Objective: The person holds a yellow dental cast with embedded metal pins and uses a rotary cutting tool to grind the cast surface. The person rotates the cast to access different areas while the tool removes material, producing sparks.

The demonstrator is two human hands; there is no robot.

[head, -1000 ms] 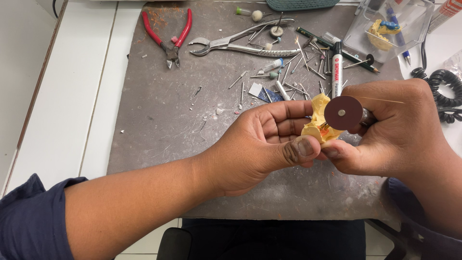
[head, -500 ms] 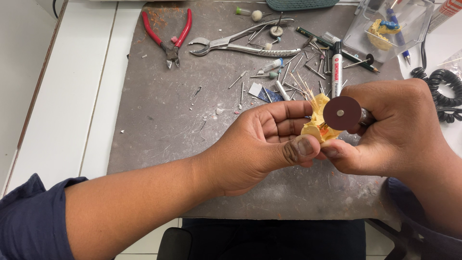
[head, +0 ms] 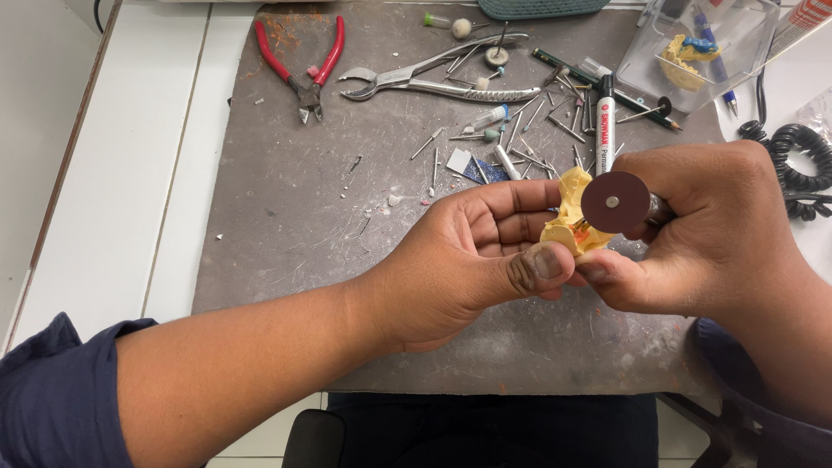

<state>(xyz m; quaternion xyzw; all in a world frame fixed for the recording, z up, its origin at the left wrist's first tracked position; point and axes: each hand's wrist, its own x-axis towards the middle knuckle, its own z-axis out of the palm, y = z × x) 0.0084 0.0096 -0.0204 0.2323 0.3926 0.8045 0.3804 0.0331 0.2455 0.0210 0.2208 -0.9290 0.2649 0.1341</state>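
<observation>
Seen from the head camera, a scuffed grey work mat (head: pixel 286 225) is lying over a white bench, with tools scattered along its far edge.

At the centre of the view, the left hand (head: pixel 472 251) is curling palm-up, its fingers and thumb closing around a small yellow dental cast (head: pixel 568 227). The cast is sitting at the fingertips, toward 3 o'clock from the palm, with the thumb pressing on its near side.

At 3 o'clock from the cast, the right hand (head: pixel 706 234) is wrapping closed around a rotary handpiece, most of which is hidden inside the fist. Its dark reddish-brown cutting disc (head: pixel 614 201) is facing the camera and sitting just against the cast's right side; whether it is actually touching is hard to tell.

At 11 o'clock on the mat, red-handled pliers (head: pixel 305 65) are lying. At 12 o'clock, steel forceps (head: pixel 433 82) are resting among loose metal burs (head: pixel 529 130) and a marker pen (head: pixel 605 130). At 1 o'clock, a clear plastic box (head: pixel 693 48) is holding another yellow cast. At 3 o'clock, a coiled black cord (head: pixel 793 165) is lying on the bench.
</observation>
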